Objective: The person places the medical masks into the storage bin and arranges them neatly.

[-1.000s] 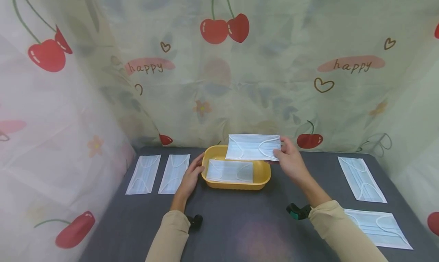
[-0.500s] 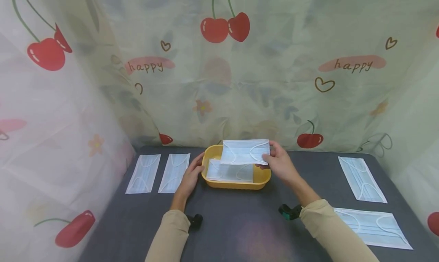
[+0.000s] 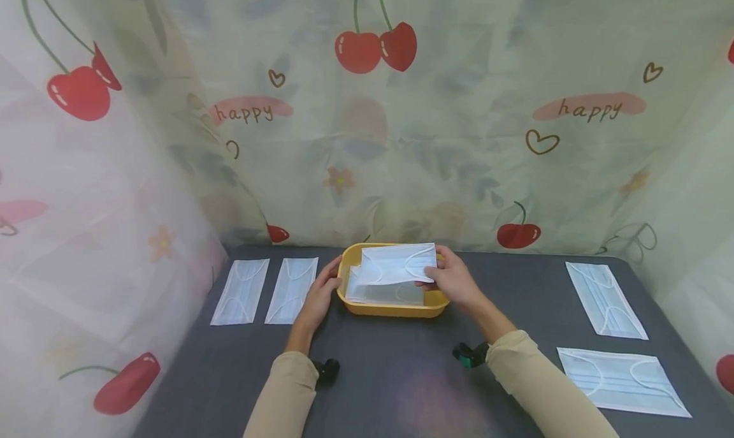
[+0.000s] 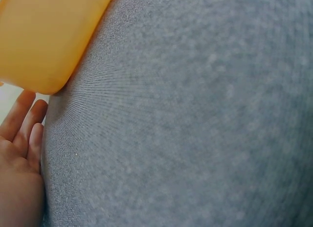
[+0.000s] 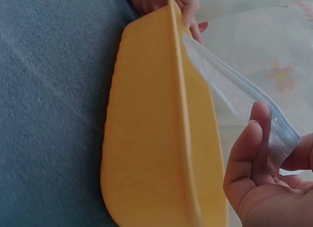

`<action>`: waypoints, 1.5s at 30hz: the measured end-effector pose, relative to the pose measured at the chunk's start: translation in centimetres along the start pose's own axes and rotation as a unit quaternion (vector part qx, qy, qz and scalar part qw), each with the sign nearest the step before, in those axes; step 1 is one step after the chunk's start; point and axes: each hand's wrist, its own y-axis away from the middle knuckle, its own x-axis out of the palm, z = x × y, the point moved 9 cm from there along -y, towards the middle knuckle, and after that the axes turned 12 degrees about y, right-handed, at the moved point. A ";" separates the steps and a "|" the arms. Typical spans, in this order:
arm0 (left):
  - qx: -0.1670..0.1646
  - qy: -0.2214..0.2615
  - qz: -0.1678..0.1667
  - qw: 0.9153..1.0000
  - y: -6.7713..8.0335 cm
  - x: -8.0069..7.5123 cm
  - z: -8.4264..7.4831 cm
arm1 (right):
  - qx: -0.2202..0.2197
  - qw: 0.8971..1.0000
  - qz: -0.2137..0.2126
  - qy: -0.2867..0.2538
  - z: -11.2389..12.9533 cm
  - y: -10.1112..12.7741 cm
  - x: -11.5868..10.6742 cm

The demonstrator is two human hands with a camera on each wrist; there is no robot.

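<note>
A: Yellow tray [image 3: 390, 309] sits mid-counter [image 3: 401, 374] on grey cloth. Right hand [image 3: 453, 282] pinches one end of a pale blue face mask [image 3: 395, 264] between thumb and fingers. A second ago that mask was up behind the tray's far rim; now it is lower and further left, hanging over the tray's inside.

B: So it's nearly in?

A: My reading: close to being laid down, not released. It hangs just above a second mask [image 3: 385, 291] lying flat in the tray. From the head view I cannot tell whether the two touch.

B: Left hand?

A: Left hand [image 3: 318, 294] rests against the tray's left end, fingers straight, holding nothing. It has not shifted over the last second. Looks like steadying.

B: Other masks?

A: Two masks on the left [image 3: 264, 290], side by side, flat; two masks on the right [image 3: 613, 336], well apart from the tray. None has moved.

B: What's unclear?

A: Left wrist view shows only a tray corner, cloth and fingertips. Right wrist view shows the tray from the side, so its contents are hidden; the pinched mask's free end runs behind the rim there.
</note>
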 end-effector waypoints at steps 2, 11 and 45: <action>0.002 0.001 -0.001 1.000 0.0 0.0 -0.1 | 0.008 1.000 0.008 -0.006 -0.3 -0.2 0.5; 0.000 -0.005 -0.001 1.000 -0.1 -0.2 0.1 | 0.015 1.000 0.018 0.001 -0.8 -0.9 2.0; -0.016 -0.008 -0.003 1.000 0.1 -0.2 0.2 | 0.027 0.956 0.010 0.290 0.1 -0.7 2.3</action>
